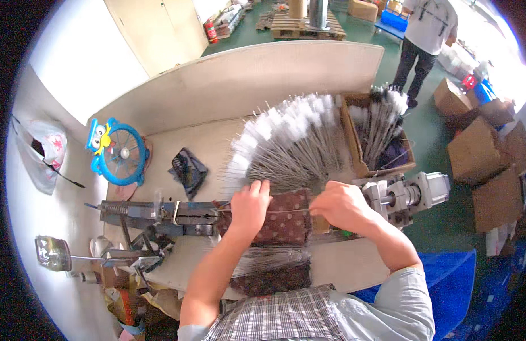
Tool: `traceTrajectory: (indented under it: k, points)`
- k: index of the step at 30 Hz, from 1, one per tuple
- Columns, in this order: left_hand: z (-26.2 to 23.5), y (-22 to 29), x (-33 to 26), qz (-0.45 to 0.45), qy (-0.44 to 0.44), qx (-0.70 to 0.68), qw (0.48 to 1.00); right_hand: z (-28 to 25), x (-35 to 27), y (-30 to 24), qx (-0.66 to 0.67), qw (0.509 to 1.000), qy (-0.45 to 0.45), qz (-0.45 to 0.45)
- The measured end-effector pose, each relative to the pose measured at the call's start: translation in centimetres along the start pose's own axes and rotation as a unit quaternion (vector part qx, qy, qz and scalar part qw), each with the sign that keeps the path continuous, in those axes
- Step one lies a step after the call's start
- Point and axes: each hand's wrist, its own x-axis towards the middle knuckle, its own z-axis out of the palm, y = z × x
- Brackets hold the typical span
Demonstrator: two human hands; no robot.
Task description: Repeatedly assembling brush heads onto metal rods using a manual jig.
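A thin metal wire [288, 211] runs crosswise above a brown dotted cloth [283, 228]. My right hand [343, 208] pinches its right end. Closed fingers of my left hand [251, 206] are on the wire further left, beside the dark metal clamp bars [186, 219] of a bench device; the exact grip is partly hidden. Beyond both hands, many wire-stemmed brushes [291, 133] with white bristle tips lie fanned out. A bundle of bare wires [271, 261] lies on the cloth close to my body.
A cardboard box [354, 142] of brushes stands at the right, behind a metal chuck and motor [408, 195]. A blue fan [122, 152] and a dark plastic bag [188, 170] are on the left of the bench. A raised board [240, 79] borders the far side; a person [427, 42] stands beyond.
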Motion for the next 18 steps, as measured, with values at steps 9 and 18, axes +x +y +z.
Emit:
traceTrajectory:
  k: [9,18]
  points:
    - [-3.5,0.9,-11.9,-0.327,-0.09,-0.663,0.667,2.9,6.4,-5.8,0.214,0.938,0.124,-0.243]
    - [-3.8,-6.6,-14.4,-0.46,0.08,-0.871,0.151,7.8,10.3,-10.8,0.151,0.956,0.169,-0.189]
